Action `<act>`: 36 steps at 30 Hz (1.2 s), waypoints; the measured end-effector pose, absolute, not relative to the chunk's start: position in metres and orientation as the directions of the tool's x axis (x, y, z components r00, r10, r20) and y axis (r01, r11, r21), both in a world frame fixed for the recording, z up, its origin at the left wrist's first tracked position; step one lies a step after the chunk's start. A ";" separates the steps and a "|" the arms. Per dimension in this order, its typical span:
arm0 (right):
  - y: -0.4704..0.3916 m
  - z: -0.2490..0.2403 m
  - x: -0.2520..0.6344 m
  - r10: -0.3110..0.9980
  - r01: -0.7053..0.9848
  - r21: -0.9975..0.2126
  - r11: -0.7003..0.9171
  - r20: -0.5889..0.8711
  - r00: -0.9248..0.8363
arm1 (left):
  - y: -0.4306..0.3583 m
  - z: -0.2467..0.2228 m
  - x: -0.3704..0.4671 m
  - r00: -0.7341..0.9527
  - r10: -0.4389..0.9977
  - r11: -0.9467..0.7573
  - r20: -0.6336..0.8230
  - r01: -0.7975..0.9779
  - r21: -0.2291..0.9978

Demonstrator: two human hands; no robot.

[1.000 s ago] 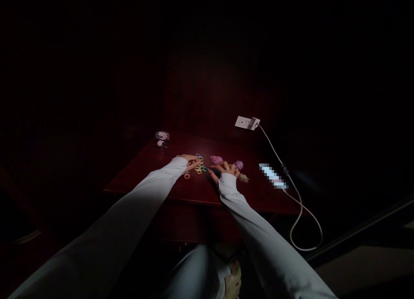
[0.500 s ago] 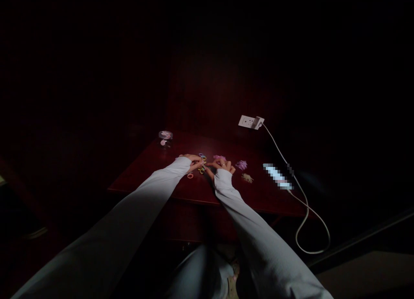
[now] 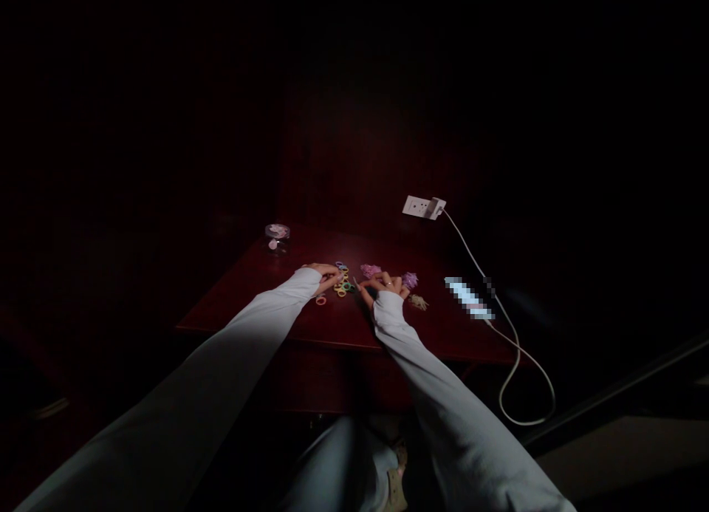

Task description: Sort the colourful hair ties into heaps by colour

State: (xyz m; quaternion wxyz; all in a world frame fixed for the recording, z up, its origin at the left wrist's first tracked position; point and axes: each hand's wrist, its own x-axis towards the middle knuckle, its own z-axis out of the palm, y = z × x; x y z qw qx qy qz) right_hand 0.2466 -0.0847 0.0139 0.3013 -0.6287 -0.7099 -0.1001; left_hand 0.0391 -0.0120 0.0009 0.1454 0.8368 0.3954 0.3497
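Several small coloured rings that look like hair ties (image 3: 342, 292), yellow, green and blue, lie in a cluster on the dark red table (image 3: 266, 305). My left hand (image 3: 326, 274) is at the left side of this cluster with its fingers bent together; what they hold, if anything, is hidden. A separate orange-pink hair tie (image 3: 321, 300) rests just below that hand. To the right of the cluster, my right hand (image 3: 385, 284) has its thumb and forefinger a little apart, with nothing visible between them. Its other fingers curl near the pink pile (image 3: 370, 271) and the purple pile (image 3: 410, 279).
A beige pile (image 3: 419, 302) lies right of my right hand. Farther right is a blurred-out bright phone-like device (image 3: 468, 298) on a white cable (image 3: 518, 342), which runs to a wall socket (image 3: 418, 207). A clear round container (image 3: 278, 238) stands back left. The surroundings are dark.
My right hand has drawn away from the left hand, to the right, toward the purple pile. More of the hair ties between the hands shows. The whole view has shifted slightly.
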 end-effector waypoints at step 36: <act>-0.114 0.018 0.392 0.795 0.957 -0.215 -0.197 0.535 0.284 | -0.020 0.009 0.034 0.443 0.737 -0.659 0.511 0.637 0.398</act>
